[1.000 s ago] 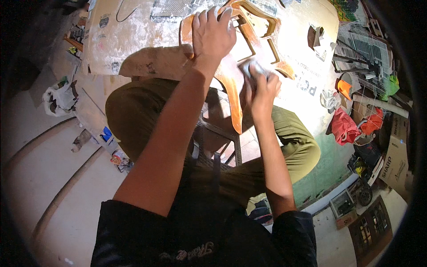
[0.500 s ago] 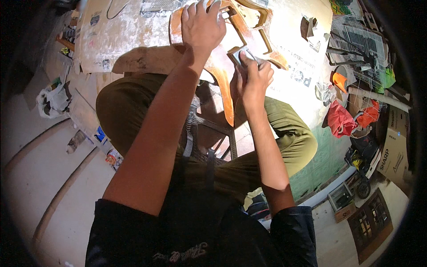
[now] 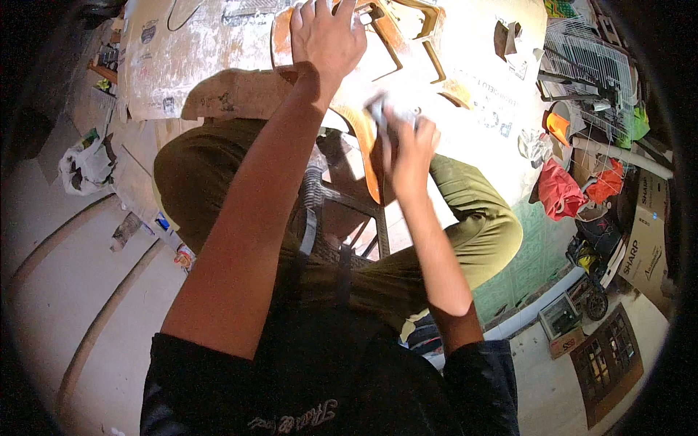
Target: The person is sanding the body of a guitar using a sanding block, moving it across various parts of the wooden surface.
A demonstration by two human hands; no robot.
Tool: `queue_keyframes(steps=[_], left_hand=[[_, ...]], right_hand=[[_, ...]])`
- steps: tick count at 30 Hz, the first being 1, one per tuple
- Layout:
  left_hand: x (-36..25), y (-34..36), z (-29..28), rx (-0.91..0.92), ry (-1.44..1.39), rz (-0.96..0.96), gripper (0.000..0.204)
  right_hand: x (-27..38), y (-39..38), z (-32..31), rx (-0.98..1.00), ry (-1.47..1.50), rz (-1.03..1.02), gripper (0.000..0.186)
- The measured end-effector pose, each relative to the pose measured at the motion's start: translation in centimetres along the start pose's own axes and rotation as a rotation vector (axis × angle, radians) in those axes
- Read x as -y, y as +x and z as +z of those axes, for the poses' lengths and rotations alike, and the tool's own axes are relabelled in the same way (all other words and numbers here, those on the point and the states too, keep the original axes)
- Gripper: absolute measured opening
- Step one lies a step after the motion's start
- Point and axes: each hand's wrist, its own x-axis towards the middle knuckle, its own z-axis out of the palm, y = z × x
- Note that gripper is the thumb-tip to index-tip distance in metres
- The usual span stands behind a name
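An orange-brown wooden piece (image 3: 366, 149) with angular cutouts and curved horns, shaped like a guitar body, lies on a dusty cardboard sheet (image 3: 218, 43) in front of me. My left hand (image 3: 327, 40) grips its left part from above, with fingertips at the top edge of the picture. Over the pale, brightly lit near side of the wood is my right hand (image 3: 411, 149), closed on a small grey sanding block (image 3: 378, 109). Motion blurs the block and fingers, so whether the block touches the wood is unclear.
A torn dark scrap (image 3: 507, 40) lies on the cardboard at right. Beyond it are a white wire rack (image 3: 589, 65), a red bag (image 3: 560, 190) and cardboard boxes (image 3: 646, 247). A white plastic bag (image 3: 87, 166) sits at left. My bent knees flank the wood's near horn.
My right hand with the sanding block has shifted slightly left and nearer to me. The left hand stays on the wood, while the whole view has moved a little.
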Motion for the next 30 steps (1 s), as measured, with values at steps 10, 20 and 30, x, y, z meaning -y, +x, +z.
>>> queue_keyframes(steps=[10,20,30], left_hand=[[0.4,-0.3,0.8,0.027,0.045,0.006,0.046],[1.1,-0.7,2.2,0.013,0.085,-0.002,0.042],[1.2,-0.6,2.3,0.014,0.1,0.02,0.042]], right_hand=[[-1.4,3.4,2.7,-0.072,0.029,0.02,0.039],[-0.5,2.0,0.0,0.124,-0.027,0.054,0.039],[0.6,0.4,-1.4,0.135,-0.058,-0.003,0.04]])
